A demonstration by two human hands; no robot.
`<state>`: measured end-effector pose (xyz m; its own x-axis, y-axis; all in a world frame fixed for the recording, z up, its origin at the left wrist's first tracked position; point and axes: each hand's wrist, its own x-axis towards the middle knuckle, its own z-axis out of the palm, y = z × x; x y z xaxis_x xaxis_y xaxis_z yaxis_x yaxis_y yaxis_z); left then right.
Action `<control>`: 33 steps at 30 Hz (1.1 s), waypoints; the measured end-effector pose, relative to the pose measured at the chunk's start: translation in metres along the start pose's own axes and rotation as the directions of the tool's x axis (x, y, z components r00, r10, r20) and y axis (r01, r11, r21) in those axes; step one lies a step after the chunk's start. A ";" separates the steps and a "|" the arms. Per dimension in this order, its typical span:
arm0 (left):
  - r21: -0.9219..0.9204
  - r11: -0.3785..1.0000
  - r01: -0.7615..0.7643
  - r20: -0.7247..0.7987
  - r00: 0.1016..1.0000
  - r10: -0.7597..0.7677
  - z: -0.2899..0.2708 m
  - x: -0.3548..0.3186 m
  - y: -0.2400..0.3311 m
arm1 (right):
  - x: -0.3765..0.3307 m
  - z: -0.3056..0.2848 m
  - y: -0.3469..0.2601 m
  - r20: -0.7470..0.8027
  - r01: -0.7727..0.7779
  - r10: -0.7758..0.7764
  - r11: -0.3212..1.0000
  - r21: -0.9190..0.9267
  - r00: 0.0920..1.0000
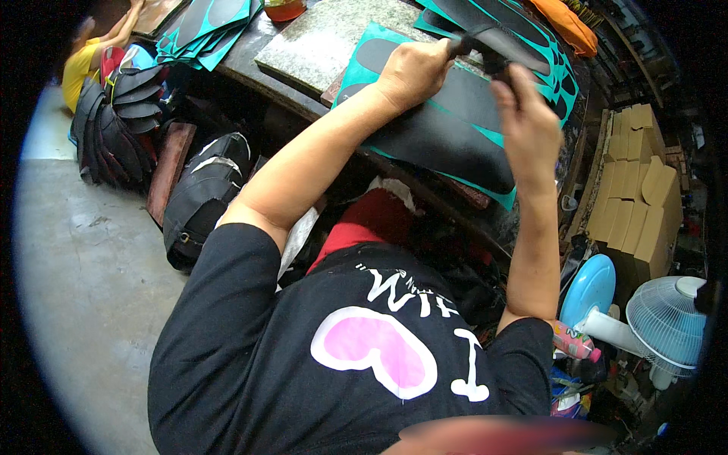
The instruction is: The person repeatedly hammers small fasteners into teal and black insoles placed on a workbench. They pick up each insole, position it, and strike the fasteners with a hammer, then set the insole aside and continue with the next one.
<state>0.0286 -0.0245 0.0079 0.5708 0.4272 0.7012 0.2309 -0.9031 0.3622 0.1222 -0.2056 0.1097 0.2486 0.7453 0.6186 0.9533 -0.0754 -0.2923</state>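
Head view shows both your hands closed on one black insole, held up over the bench. Your left hand pinches its near end, knuckles toward you; your right hand wraps the other end from the side, fingers curled round the edge. The piece bends between them, just above a teal sheet with sole shapes cut out of it.

Keep both pinches near the ends, I'd say, so the middle stays free to flex and you can see its edge. Hold it over the sheet, not over the bench lip, so a slip lands on the stack. A grey stone slab lies just left of the sheet. More teal sheets lie further left, and boxes are stacked well to your right.
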 end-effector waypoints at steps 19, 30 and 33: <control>-0.377 0.705 0.601 0.117 0.786 -0.607 -0.085 -0.015 -0.049 | -0.060 0.021 0.046 0.197 0.053 0.016 0.939 -0.340 0.980; 0.200 0.862 0.465 0.279 0.816 -0.506 -0.062 -0.003 -0.077 | -0.070 -0.022 0.060 0.406 -0.520 0.527 0.843 -0.137 0.747; 0.150 0.892 0.427 0.238 0.860 -0.452 -0.036 0.022 -0.087 | -0.058 -0.012 0.060 0.320 -0.407 0.432 0.902 -0.145 0.844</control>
<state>-0.0071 0.0653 0.0141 0.5737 0.7647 0.2934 0.5680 -0.6295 0.5302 0.1674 -0.2612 0.0652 0.5665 0.8078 0.1627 0.7837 -0.4670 -0.4096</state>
